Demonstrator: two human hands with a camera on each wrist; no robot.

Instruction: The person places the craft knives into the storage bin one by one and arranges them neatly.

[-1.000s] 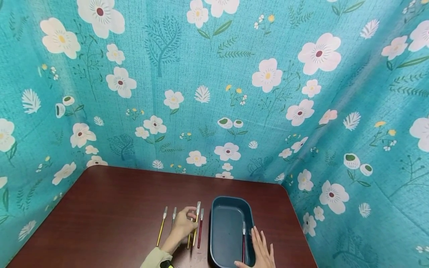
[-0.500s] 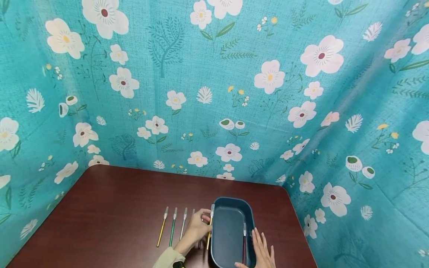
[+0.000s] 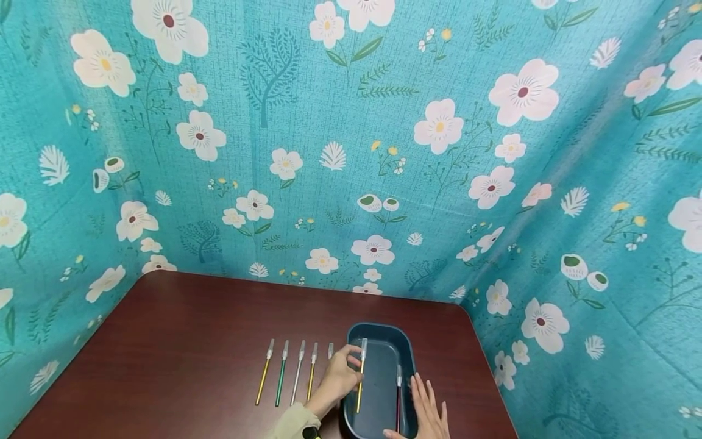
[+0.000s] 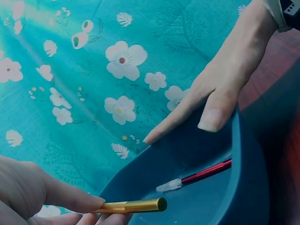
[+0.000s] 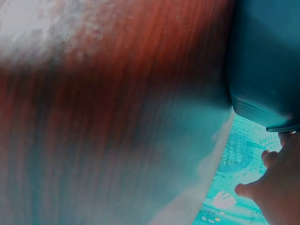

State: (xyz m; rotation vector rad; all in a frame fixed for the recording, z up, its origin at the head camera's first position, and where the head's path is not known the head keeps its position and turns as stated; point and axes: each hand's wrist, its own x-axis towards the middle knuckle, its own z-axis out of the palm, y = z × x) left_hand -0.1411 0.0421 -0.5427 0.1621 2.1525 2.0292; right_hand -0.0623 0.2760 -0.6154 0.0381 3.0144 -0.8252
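Observation:
My left hand (image 3: 337, 377) pinches a gold craft knife (image 3: 360, 387) with a clear cap between thumb and fingers, over the left side of a dark blue plastic bin (image 3: 378, 325). The left wrist view shows the bare end of its gold handle (image 4: 140, 206). A red craft knife (image 3: 398, 396), also capped, lies in the bin along its right wall. My right hand (image 3: 429, 408) rests on the bin's right rim, fingers straight and slightly spread; in the left wrist view its thumb (image 4: 218, 112) lies over the inner side of the wall.
Left of the bin, capped craft knives lie in a row on the dark red-brown table (image 3: 181, 341): gold (image 3: 263, 378), green (image 3: 281, 378), silver (image 3: 298, 372), another gold (image 3: 312, 372). One more (image 3: 331, 350) is mostly hidden behind my left hand. A floral teal curtain (image 3: 329, 201) hangs behind.
My left hand has carried the gold craft knife rightward from the row on the table to over the bin. The right hand stays at the bin's right rim.

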